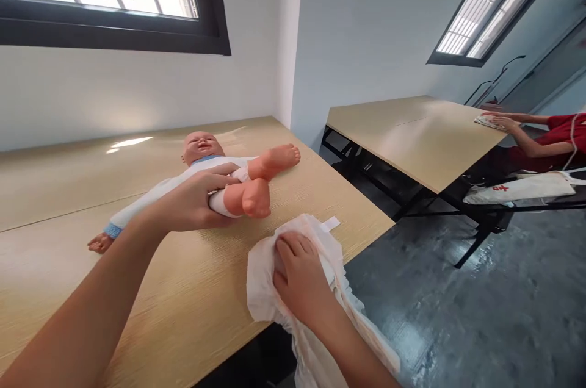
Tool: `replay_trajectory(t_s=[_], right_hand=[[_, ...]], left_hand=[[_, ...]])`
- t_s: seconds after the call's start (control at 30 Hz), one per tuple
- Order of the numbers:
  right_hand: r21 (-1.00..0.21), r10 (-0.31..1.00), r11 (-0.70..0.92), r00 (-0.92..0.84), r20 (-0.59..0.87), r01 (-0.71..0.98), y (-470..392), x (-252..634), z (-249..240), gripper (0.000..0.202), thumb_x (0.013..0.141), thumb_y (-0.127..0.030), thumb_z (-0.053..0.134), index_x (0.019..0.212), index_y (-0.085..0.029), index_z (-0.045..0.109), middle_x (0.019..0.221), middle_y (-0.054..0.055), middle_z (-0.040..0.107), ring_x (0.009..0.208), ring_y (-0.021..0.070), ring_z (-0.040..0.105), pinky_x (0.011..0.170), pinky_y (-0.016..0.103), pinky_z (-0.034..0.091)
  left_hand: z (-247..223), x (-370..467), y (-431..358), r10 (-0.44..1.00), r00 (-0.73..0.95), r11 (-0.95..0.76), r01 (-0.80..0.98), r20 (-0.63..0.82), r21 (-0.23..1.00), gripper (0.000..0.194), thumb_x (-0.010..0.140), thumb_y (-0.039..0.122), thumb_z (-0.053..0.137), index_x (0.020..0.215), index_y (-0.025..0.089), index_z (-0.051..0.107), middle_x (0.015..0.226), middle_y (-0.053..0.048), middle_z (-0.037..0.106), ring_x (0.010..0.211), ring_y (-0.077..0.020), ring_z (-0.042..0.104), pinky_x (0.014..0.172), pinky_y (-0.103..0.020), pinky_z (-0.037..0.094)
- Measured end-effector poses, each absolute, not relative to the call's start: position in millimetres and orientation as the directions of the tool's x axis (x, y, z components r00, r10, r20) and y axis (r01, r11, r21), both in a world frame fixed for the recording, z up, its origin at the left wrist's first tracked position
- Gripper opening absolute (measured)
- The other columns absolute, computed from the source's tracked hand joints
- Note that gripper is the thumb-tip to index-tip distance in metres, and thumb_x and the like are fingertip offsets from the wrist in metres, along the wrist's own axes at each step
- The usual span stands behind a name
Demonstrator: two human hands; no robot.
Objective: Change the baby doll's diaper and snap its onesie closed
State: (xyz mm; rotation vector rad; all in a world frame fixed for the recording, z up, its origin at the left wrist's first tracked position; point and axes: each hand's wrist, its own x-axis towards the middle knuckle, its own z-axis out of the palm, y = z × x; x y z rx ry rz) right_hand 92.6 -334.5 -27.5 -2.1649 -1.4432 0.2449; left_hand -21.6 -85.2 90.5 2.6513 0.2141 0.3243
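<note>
A baby doll in a white top with blue cuffs lies on its back on the wooden table, head toward the wall. My left hand is wrapped round its legs, the bare feet pointing right. At the table's front edge, a white diaper lies partly unfolded, its lower part hanging over the edge. My right hand rests on the diaper's inner side with the fingers bent; whether they pinch the material is hard to tell. A small white tab sticks out at the diaper's top right.
Beyond a gap stands a second wooden table with dark legs. A person in red sits at its right side, hands on a white cloth. A white bag lies on a chair. A wall and window stand behind.
</note>
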Motion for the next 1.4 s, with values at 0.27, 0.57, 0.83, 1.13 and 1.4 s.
replay_trajectory(t_s=[0.27,0.57,0.83,1.13,1.4], right_hand=[[-0.377,0.955,-0.289,0.291,-0.053,0.88,-348.4,89.8,-15.2,0.057,0.104,-0.019,0.036,0.16,-0.019,0.04,0.169,0.013,0.036,0.158,0.0394,0.023,0.12,0.075,0.017],[-0.365,0.962,-0.27,0.265,-0.066,0.891,-310.6,80.1,-24.2,0.058,0.107,-0.032,0.036,0.164,-0.018,0.033,0.174,0.015,0.021,0.159,0.0465,0.012,0.113,0.087,0.01],[-0.405,0.969,-0.248,0.23,-0.094,0.88,-244.2,68.4,-27.0,0.06,0.107,-0.038,0.03,0.164,-0.02,0.031,0.176,0.012,0.017,0.16,0.0431,0.009,0.117,0.083,0.005],[-0.415,0.972,-0.225,0.235,-0.027,0.882,-163.2,63.0,-45.7,0.062,0.104,-0.045,0.035,0.159,-0.019,0.04,0.173,0.015,0.024,0.158,0.0478,0.009,0.115,0.086,0.003],[-0.415,0.981,-0.144,0.186,0.061,0.898,-170.7,42.2,-53.9,0.063,0.103,-0.042,0.041,0.158,-0.012,0.038,0.173,0.021,0.021,0.157,0.0473,0.016,0.114,0.087,0.006]], left_hand=[[94.9,-28.9,-79.4,0.182,0.969,-0.782,0.039,0.168,0.622,0.015,0.081,0.031,0.074,0.086,0.017,0.069,0.11,-0.005,0.058,0.095,-0.0192,0.056,0.08,-0.031,0.047],[94.4,-33.8,-79.4,0.221,0.936,-0.796,0.01,0.275,0.605,0.024,0.083,0.037,0.071,0.086,0.013,0.066,0.099,-0.003,0.056,0.097,-0.0191,0.053,0.086,-0.031,0.045],[85.3,-33.2,-71.6,0.344,0.781,-0.803,-0.043,0.521,0.595,0.022,0.076,0.031,0.079,0.08,0.017,0.063,0.094,-0.001,0.059,0.104,-0.0243,0.053,0.1,-0.039,0.046],[77.5,-35.2,-65.8,0.423,0.704,-0.735,-0.101,0.57,0.67,0.029,0.07,0.026,0.086,0.093,0.015,0.073,0.099,-0.003,0.068,0.093,-0.0224,0.063,0.09,-0.041,0.055],[87.8,-41.2,-64.1,0.534,0.509,-0.754,-0.075,0.675,0.652,0.029,0.059,0.02,0.09,0.08,0.012,0.073,0.096,-0.003,0.071,0.089,-0.0221,0.065,0.08,-0.037,0.056]])
